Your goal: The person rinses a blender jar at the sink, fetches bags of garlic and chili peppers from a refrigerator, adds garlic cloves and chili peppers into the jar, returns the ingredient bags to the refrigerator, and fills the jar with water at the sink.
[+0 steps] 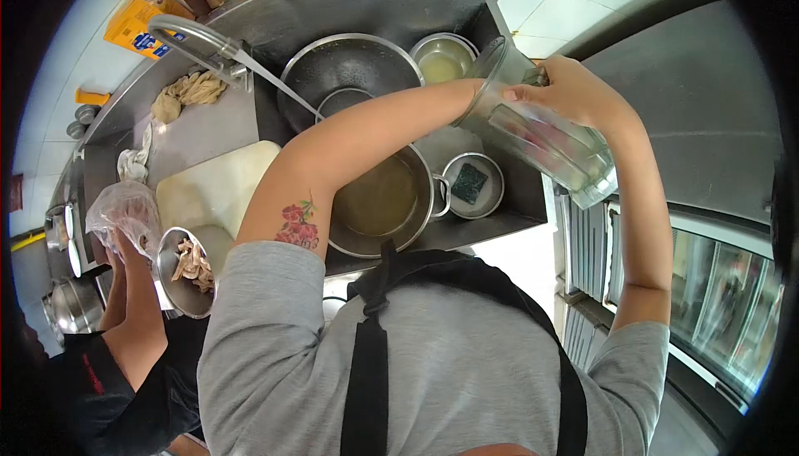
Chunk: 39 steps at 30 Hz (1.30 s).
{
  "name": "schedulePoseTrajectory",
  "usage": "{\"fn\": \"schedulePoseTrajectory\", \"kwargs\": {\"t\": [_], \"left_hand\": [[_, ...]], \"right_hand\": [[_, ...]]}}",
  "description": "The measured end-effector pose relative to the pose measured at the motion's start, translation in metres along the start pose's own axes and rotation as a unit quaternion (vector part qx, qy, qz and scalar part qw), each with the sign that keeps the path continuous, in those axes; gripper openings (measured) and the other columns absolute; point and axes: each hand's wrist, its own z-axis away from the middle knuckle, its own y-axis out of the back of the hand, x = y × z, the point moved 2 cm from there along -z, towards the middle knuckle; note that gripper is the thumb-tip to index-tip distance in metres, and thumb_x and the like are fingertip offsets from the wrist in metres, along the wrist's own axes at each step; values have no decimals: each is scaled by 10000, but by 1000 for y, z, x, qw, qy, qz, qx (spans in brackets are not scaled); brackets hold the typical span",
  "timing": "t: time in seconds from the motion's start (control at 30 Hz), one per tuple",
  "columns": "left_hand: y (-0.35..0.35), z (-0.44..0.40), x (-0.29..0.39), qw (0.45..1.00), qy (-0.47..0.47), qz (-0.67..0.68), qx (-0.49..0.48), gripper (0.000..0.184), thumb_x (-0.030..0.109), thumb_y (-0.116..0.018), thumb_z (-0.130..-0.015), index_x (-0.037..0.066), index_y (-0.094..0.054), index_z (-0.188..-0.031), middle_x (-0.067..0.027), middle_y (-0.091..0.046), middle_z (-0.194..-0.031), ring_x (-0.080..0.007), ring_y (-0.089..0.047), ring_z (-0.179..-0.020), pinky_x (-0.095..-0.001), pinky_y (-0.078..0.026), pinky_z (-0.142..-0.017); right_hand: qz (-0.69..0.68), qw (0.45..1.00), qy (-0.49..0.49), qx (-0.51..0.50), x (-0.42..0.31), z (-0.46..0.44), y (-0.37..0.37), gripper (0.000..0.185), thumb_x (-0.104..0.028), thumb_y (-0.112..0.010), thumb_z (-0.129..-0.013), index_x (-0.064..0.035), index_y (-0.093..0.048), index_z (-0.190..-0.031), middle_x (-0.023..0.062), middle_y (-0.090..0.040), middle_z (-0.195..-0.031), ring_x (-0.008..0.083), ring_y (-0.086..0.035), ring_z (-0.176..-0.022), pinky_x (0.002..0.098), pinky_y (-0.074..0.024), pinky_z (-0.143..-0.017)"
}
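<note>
A tall clear glass jar (553, 144), like a blender jar, is held tilted above the right end of the sink, its mouth toward the upper left. My right hand (583, 98) is closed around its outside near the rim, thumb along the glass. My left forearm reaches across to the jar's mouth, and my left hand (533, 130) shows blurred and pinkish through the glass; its fingers cannot be made out. Below the jar, a small metal bowl (497, 195) holds a dark green scouring pad (469, 183). Beside it stands a large pot (439, 198) of cloudy liquid.
A large metal bowl (308, 61) and a small bowl of yellowish liquid (444, 65) stand at the back. The faucet (196, 32) rises left of them, near a white cutting board (196, 181). At left, a co-worker's hands hold a plastic bag (125, 210) beside a bowl (218, 248) of pale pieces.
</note>
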Motion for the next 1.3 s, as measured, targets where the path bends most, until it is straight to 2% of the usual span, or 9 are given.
{"fn": "schedulePoseTrajectory", "kwargs": {"t": [0.3, 0.4, 0.5, 0.6, 0.7, 0.9, 1.1, 1.17, 1.3], "left_hand": [[-10, -24, -3, 1000, 1, 9, -30, 284, 262, -649, -764, 61, -688, -961, -164, -674, -891, -315, -647, -845, -390, -501, -744], [-11, -31, -2, 999, -1, 12, -37, 284, 262, -650, -763, 61, -689, -960, -163, -675, -891, -314, -647, -844, -390, -501, -743], [-14, -38, 0, 999, -3, 15, -44, 284, 263, -652, -762, 60, -689, -958, -161, -675, -890, -312, -648, -844, -391, -501, -743], [-15, -42, 2, 999, -5, 9, -47, 284, 263, -654, -762, 60, -689, -957, -160, -676, -890, -311, -648, -844, -391, -501, -742], [-15, -43, 1, 999, -5, 0, -44, 284, 263, -656, -761, 59, -689, -956, -159, -676, -890, -310, -648, -844, -391, -501, -741], [-14, -41, -4, 999, -3, -44, -30, 284, 263, -660, -759, 59, -690, -953, -156, -677, -889, -307, -649, -843, -391, -501, -740], [-16, -30, -2, 982, 16, -185, -16, 284, 264, -664, -757, 58, -690, -951, -153, -679, -889, -305, -649, -843, -391, -501, -738], [-16, -27, 7, 962, 31, -270, -7, 284, 264, -665, -757, 57, -690, -950, -152, -679, -888, -304, -650, -843, -391, -501, -738], [-11, -26, 55, 857, 84, -508, 23, 284, 264, -668, -756, 57, -691, -948, -150, -680, -888, -302, -650, -842, -391, -501, -737]], "right_hand": [[29, 999, -30, -10, 19, -2, 6, 468, -408, -709, -781, 4, -630, -987, 49, -514, -604, 148, -428, -575, 336, -377, -553], [22, 1000, -7, 15, 26, -6, 3, 460, -412, -708, -780, 12, -625, -937, 59, -516, -605, 157, -422, -567, 338, -374, -548], [58, 998, -31, -24, 20, -5, 11, 505, -447, -706, -770, 35, -617, -893, 88, -552, -633, 170, -473, -573, 347, -401, -565], [70, 997, -37, 2, 15, -4, 15, 551, -479, -705, -755, 52, -621, -874, 113, -574, -667, 191, -530, -591, 352, -432, -583], [87, 993, -58, -58, 9, -8, 21, 571, -480, -705, -749, 67, -616, -887, 133, -592, -702, 210, -572, -623, 359, -457, -575], [61, 995, -41, -64, 0, -8, 22, 575, -464, -702, -753, 88, -607, -879, 135, -591, -704, 216, -564, -612, 385, -459, -512], [76, 994, -27, -68, 0, -6, 20, 545, -458, -709, -750, 73, -618, -832, 119, -579, -665, 205, -547, -600, 364, -435, -523], [59, 998, -4, -17, 11, 1, 18, 536, -456, -712, -748, 67, -619, -818, 97, -558, -632, 184, -532, -591, 350, -417, -516], [-115, 992, 31, 46, 26, 42, 24, 499, -429, -725, -753, 56, -612, -798, 28, -505, -584, 111, -481, -545, 288, -363, -470]]}}
